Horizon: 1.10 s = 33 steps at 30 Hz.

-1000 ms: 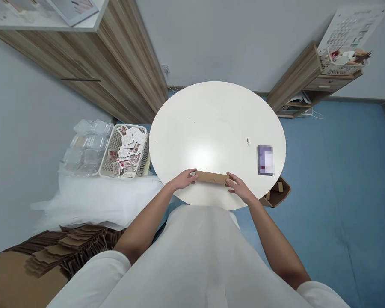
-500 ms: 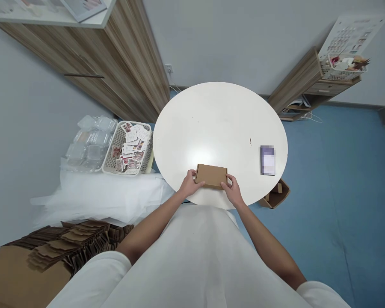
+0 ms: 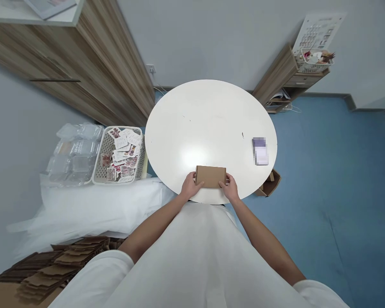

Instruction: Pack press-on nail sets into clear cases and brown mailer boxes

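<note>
A closed brown cardboard box [image 3: 211,176] is held at the near edge of the white oval table [image 3: 208,111]. My left hand [image 3: 190,185] grips its left end, with the thumb on the near side and the fingers round the left edge. Gripping the right end in the same way is my right hand [image 3: 229,187]. The fingertips under and behind the box are hidden. I cannot tell whether the box rests on the tabletop or is slightly lifted.
A phone-like slab [image 3: 260,151], blurred out, lies on the table's right. Left of the table stand a white basket [image 3: 96,174] of printed cards and clear plastic packs [image 3: 80,149]. Flattened cardboard [image 3: 60,265] is stacked at lower left. An open carton [image 3: 271,187] sits on the floor.
The box has turned slightly, so its long edges now lie nearly level across my view. Both hands keep their grip. The whole view has shifted a little.
</note>
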{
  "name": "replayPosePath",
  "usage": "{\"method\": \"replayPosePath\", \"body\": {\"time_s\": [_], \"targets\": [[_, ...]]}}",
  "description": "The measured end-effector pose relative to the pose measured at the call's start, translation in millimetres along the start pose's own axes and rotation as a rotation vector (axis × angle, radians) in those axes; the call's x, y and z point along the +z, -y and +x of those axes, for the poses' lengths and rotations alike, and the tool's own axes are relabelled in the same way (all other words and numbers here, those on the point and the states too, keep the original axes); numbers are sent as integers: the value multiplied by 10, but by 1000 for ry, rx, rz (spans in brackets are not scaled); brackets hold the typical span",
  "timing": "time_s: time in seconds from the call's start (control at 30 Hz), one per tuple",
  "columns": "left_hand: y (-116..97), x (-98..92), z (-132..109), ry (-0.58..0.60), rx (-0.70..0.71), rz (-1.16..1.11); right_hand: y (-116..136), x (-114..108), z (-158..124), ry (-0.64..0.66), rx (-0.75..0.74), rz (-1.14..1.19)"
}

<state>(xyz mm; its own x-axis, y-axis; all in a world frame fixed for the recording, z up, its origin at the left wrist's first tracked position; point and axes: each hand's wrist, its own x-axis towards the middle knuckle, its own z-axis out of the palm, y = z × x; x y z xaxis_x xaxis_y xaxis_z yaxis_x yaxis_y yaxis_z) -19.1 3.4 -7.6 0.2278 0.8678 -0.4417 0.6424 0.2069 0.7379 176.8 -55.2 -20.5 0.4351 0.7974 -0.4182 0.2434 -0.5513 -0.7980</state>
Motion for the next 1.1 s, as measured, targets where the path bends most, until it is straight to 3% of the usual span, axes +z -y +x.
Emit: {"method": "replayPosePath", "body": {"time_s": [0.37,0.6,0.73,0.9,1.1], "targets": [[-64,-34,84,50,53,46,54,122,-148,-137,-1,-127],[-178,-75,113,136,-5,114,144,-107,-57,42,53,-218],[-289,-6,154,118,-69,146,130,-280,54,114,6,-262],[-667,377,79,92,-86,128,-57,-814,114,74,-31,-242],[-1546,1323,20,263,61,120,-635,-1970,110,-134,2,-155]]}}
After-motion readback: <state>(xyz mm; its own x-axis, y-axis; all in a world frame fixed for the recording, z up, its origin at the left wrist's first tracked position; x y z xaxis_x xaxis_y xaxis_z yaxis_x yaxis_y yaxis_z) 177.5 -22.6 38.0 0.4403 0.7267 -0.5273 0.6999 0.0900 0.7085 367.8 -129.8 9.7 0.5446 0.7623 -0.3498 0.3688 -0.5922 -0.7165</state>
